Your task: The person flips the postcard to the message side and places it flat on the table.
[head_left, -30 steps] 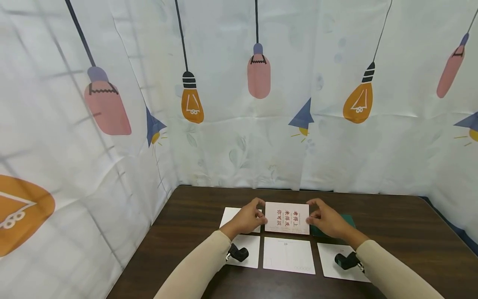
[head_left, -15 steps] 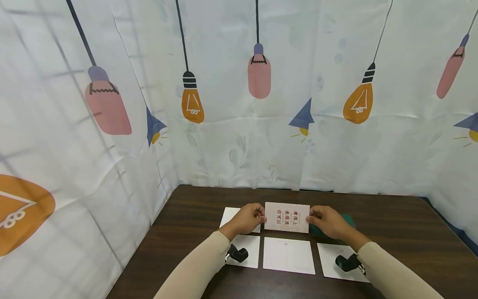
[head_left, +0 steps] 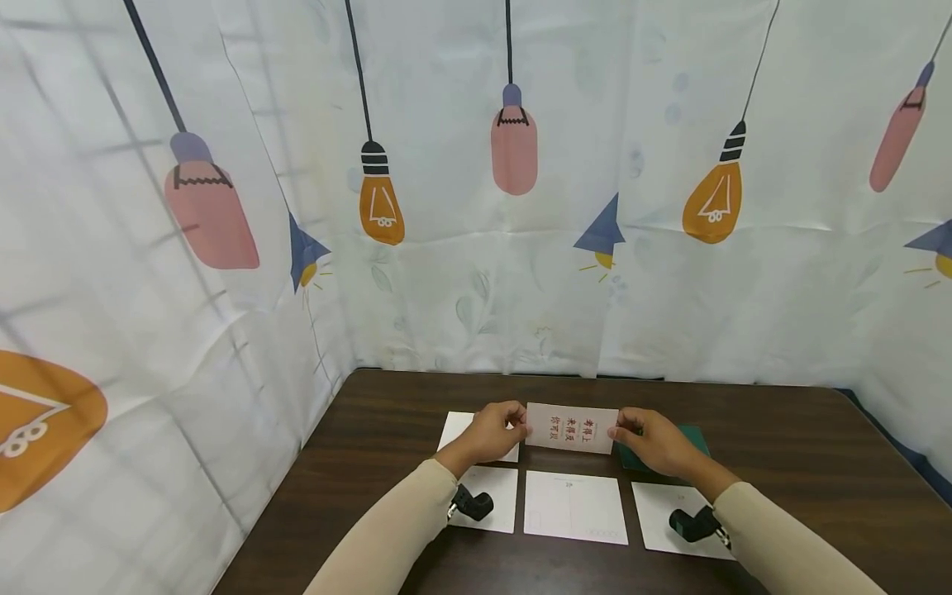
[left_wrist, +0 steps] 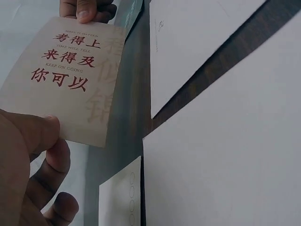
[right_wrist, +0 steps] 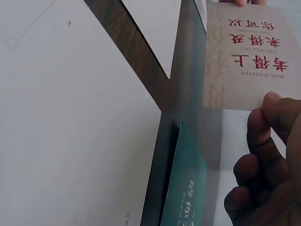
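A pale pink postcard (head_left: 571, 428) with red Chinese characters and small English lines is held between both hands at the back of the row. My left hand (head_left: 489, 431) pinches its left end between thumb and fingers. At the opposite end, my right hand (head_left: 653, 440) grips it the same way. Both wrist views show the postcard (left_wrist: 66, 106) tilted, with a thumb on its printed face and the fingers behind it. In the right wrist view, faint larger characters run along one long edge of the postcard (right_wrist: 223, 77).
Blank-looking white postcards (head_left: 575, 506) lie in a front row on the dark wooden table (head_left: 402, 405). Another white card (head_left: 455, 424) is partly under the left hand. A green card (head_left: 696, 440) lies beyond the right hand. A printed curtain (head_left: 476, 314) stands behind.
The pink postcard has tipped, its near edge rising so it looks shorter in the head view. My fingers, arched above its ends before, have come lower behind it.
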### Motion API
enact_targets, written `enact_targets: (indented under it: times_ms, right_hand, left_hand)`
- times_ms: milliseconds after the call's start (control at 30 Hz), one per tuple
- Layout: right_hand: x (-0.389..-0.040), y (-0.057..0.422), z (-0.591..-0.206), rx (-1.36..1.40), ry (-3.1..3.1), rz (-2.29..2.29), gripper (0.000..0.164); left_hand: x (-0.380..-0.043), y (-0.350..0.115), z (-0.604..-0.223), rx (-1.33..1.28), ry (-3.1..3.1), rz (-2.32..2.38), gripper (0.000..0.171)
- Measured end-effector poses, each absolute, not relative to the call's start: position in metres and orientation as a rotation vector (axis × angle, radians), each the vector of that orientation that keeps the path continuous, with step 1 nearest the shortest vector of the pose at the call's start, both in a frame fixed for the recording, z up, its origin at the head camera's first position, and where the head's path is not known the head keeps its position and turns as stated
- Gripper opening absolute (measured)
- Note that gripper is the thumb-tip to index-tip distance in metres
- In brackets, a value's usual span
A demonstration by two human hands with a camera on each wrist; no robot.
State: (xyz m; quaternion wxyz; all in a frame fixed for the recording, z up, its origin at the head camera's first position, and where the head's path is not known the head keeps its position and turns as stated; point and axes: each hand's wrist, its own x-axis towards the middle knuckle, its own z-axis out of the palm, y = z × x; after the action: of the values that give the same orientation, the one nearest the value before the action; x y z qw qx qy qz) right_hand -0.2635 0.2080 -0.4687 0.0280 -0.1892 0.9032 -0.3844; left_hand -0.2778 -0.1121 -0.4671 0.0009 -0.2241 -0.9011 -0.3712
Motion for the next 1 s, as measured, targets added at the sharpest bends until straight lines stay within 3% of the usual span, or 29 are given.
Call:
enact_targets:
  times_ms: [633, 1000]
  right_hand:
    - [-0.2618, 0.2105, -0.4699, -0.522, 2.809, -1.155, 0.005]
    - [-0.2587, 0.2137, -0.4700, -0.611, 2.772, -1.202, 0.015]
  left_hand:
    - [-0.2783, -0.1116, -0.4674, -0.684, -2.786, -1.209, 0.006]
    - [-0.2762, -0.1139, -0.4689, -0.672, -2.794, -1.209, 0.009]
